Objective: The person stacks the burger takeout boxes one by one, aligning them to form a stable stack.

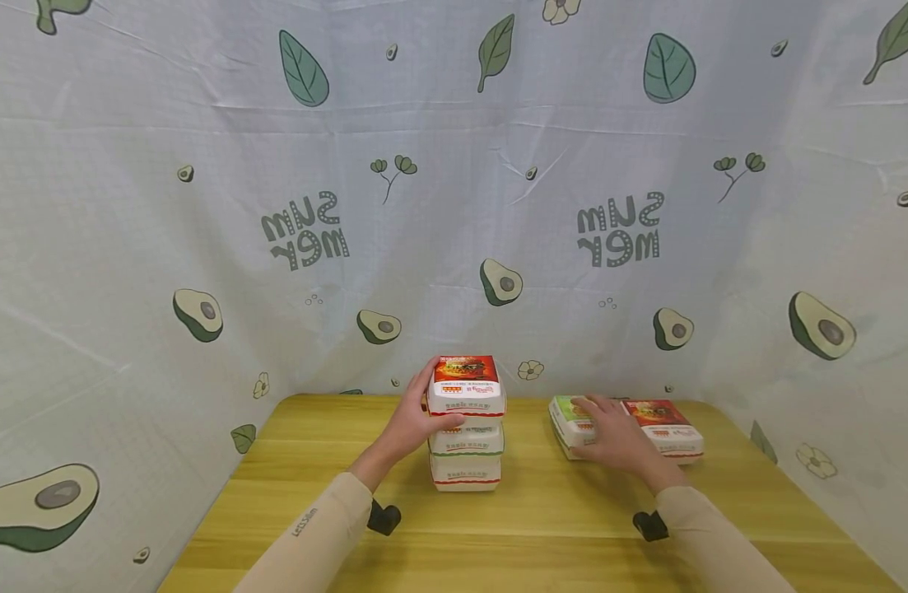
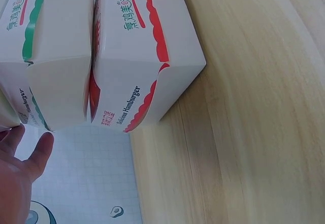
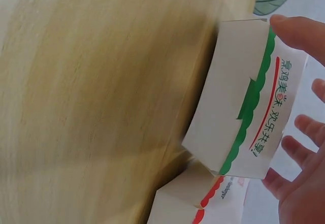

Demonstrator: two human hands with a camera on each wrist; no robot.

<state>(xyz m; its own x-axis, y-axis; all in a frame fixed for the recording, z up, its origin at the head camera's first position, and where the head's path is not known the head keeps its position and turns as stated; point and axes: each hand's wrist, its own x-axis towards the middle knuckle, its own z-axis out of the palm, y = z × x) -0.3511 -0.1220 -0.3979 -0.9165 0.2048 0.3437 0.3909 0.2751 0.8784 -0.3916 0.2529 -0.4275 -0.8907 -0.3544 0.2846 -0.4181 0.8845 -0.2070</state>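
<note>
A: What do we use as our reference?

B: We take the stack [image 1: 465, 449], which stands upright on the desk [image 1: 528, 527]. At its base we find the bottom box [image 2: 134, 76], trimmed in red; directly above it, the middle box [image 2: 61, 36], trimmed in green.

A: Where do we locate the top box [image 1: 466, 387], and in what state is the left hand [image 1: 412, 416]?

B: We read the top box, with its red burger-print lid, at the upper end of the stack. The left hand grips it from the stack's left side, thumb along its lower near edge. We cannot tell whether the top box bears on the middle box.

A: And the right hand [image 1: 618, 436]?

B: We see it to the right of the stack, fingers spread wide over the green box [image 3: 233, 99], thumb at that box's edge. We cannot tell whether every fingertip touches.

A: Which other items do we record?

B: We note the red box [image 1: 666, 424] beside the green box, farther right of the stack. Behind the stack hangs a printed sheet [image 1: 454, 206].
</note>
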